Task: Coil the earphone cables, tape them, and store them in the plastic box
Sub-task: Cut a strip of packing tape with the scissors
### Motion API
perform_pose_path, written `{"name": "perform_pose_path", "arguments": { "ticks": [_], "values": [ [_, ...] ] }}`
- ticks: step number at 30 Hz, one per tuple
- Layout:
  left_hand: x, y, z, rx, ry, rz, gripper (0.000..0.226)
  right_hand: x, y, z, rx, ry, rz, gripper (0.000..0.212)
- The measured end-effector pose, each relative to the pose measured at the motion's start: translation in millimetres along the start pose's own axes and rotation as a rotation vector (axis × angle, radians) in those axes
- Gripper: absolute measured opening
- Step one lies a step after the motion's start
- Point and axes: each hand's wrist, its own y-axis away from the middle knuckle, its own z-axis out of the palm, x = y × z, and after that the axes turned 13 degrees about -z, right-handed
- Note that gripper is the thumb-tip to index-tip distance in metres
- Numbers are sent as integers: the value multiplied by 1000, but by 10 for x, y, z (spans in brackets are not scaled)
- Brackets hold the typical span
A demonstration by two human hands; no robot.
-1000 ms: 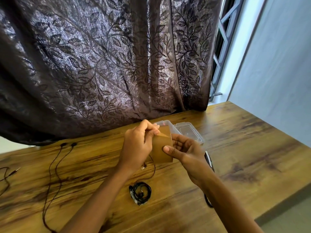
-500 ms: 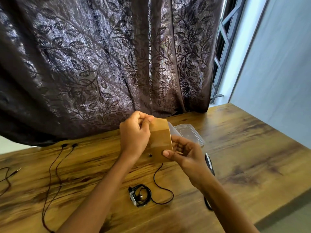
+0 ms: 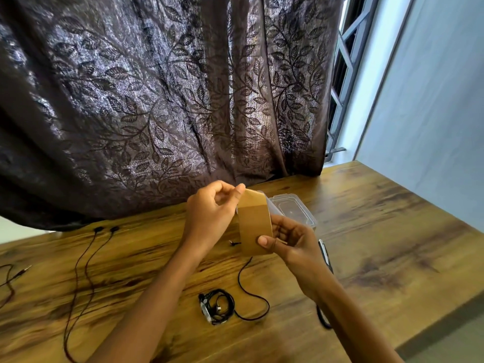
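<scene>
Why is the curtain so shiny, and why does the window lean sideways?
In the head view, daylight from the window glints on the curtain, lighting its leaf pattern; the same view's wide-angle lens tilts lines near the edges.

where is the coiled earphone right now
In the head view the coiled earphone lies on the table, low centre, below the tape roll and right of the uncoiled earphone.

Open tabletop (image 3: 392, 244) lay right of the plastic box (image 3: 296, 209); coiled earphones (image 3: 217, 306) (loose cable (image 3: 258, 299) trailing) and scissors (image 3: 323, 252) cluttered the near middle.
</scene>
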Motion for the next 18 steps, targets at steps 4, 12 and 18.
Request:
{"name": "perform_pose_path", "arguments": {
  "ticks": [4,12,18],
  "values": [
    [-8,38,10,38,-111,129,19,28,25,-36,-6,21,17,38],
    [28,128,148,-208,242,-151,17,89,68,-113,-22,36,45,39],
    [-28,118,206,-186,286,-96,13,123,104,-231,15,65,32,32]
  ]
}}
